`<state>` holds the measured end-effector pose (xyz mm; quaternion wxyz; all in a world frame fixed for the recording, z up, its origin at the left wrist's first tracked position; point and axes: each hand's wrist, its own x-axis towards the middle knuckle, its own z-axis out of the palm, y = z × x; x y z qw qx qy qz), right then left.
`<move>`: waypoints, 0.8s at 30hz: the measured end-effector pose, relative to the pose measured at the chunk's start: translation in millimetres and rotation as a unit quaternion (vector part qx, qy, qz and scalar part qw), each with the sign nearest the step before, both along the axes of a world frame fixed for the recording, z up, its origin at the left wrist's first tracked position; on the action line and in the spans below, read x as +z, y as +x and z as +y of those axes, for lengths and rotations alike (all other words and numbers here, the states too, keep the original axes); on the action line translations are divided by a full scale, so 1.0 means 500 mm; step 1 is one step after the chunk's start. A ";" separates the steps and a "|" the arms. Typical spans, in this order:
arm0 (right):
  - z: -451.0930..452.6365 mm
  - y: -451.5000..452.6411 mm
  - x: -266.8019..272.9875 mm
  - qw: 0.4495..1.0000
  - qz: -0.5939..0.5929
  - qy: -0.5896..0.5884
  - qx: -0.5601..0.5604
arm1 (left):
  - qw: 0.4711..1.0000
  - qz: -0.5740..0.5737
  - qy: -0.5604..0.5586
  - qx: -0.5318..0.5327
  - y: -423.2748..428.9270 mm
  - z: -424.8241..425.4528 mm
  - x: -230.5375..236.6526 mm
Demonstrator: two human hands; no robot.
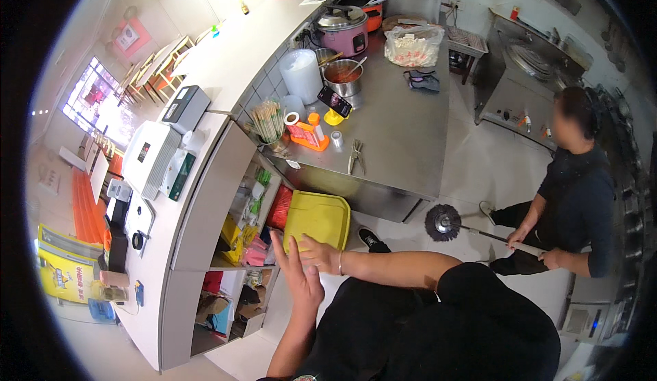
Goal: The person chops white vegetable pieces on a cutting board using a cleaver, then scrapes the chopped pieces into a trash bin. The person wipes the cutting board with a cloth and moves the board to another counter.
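My left hand point(304, 282) is raised in front of my body, fingers spread and nothing held. Just behind it is my right hand point(322, 256), with a bangle on the wrist; its fingers are extended and partly covered by the left hand. I cannot tell whether the two hands touch. Beyond them stands a bin with a yellow lid point(318, 220). To their left, open shelves point(210, 268) under the counter hold plastic bags and packets. A red plastic bag point(279, 206) sits beside the bin.
A steel worktable point(395, 140) bears a rice cooker point(344, 32), a pot of red sauce point(343, 76), skewers point(268, 119), a propped phone point(334, 101) and tongs point(355, 156). At right, a person point(569, 191) holds a mop point(444, 222). A white counter point(169, 247) runs along the left.
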<state>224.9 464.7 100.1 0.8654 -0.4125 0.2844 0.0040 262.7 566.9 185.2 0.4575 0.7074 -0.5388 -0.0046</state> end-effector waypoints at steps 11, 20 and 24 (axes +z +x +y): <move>-0.480 0.081 -0.034 0.975 -0.115 -0.186 -0.029 | 0.807 0.110 0.531 0.232 0.191 0.246 -0.503; -1.058 0.064 -0.381 0.811 0.185 -0.467 -0.300 | 0.667 0.252 0.591 0.376 0.032 0.310 -0.557; -1.146 0.119 -0.400 0.873 0.151 -0.354 -0.300 | 0.684 0.322 0.570 0.321 0.055 0.304 -0.547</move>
